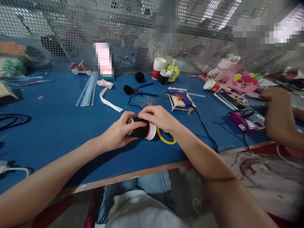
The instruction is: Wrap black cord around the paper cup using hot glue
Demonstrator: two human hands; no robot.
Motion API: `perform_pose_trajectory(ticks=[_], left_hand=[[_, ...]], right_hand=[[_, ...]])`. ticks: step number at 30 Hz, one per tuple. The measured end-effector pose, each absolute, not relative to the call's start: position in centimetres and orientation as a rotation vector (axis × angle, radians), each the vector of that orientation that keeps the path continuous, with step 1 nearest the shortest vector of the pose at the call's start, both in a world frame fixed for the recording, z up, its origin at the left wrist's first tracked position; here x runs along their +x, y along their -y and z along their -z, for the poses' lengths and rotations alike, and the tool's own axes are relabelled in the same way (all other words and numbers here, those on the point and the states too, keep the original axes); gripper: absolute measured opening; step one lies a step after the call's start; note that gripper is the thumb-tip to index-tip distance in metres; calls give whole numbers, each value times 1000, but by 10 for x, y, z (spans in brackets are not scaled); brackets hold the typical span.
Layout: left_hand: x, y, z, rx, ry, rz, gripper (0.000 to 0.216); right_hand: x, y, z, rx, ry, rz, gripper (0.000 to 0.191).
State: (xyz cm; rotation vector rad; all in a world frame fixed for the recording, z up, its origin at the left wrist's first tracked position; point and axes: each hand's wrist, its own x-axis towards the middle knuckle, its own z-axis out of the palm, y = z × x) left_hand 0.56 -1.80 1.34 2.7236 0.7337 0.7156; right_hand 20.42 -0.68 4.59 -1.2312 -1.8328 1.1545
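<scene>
A paper cup (pixel 152 131) wrapped in black yarn (pixel 139 130) lies on its side above the blue table. My left hand (pixel 123 128) grips it, thumb and fingers around the wrapped wall. Bent over the top of the cup, my right hand (pixel 158 117) pinches at the yarn; its fingertips are partly hidden. A strand runs back from there toward a small black yarn ball (pixel 128 90). Beneath my right wrist lies a yellow ring-shaped handle (pixel 166 139), partly covered by the hand.
A blue glue gun (pixel 181 96) rests on a small stick rack (pixel 177 104), its cord trailing right. Behind stand stacked paper cups (pixel 158 67) and a black-wrapped cup (pixel 164 76). Glue sticks (pixel 88 91) and white ribbon (pixel 110 102) lie left. A co-worker's arm (pixel 280 117) reaches in at right.
</scene>
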Motion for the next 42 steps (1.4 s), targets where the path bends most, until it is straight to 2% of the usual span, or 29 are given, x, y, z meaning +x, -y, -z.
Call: perform_pose_trajectory(ticks=[3,8,16,21,30,36,42], left_hand=[[6,19,-13,2759,-729,-697,45],[8,22,-15,2854,-702,-686,42],[6,20,-16,2703,-724,-739,46],[7,18,-16,2407,-798,-814,57],[11,19,-12,1871,-712,-756,58],[11,21,-14,1897,-699,-698,59],[9,20,-16,2027,-643,-767,57]], right_hand=[[205,8,-46,-1218,1861,-1168,29],[206,12,-53,-1247,1970,-1196,23],[206,17,-54,-1224,1974,-783,15],[212,13,-53,-1087,1686,-905,12],[221,2,-48,-972,1493,-1012,16],[218,2,-47,-1041,1569,-877,17],[218,0,-43,-1083,1635,-879,19]])
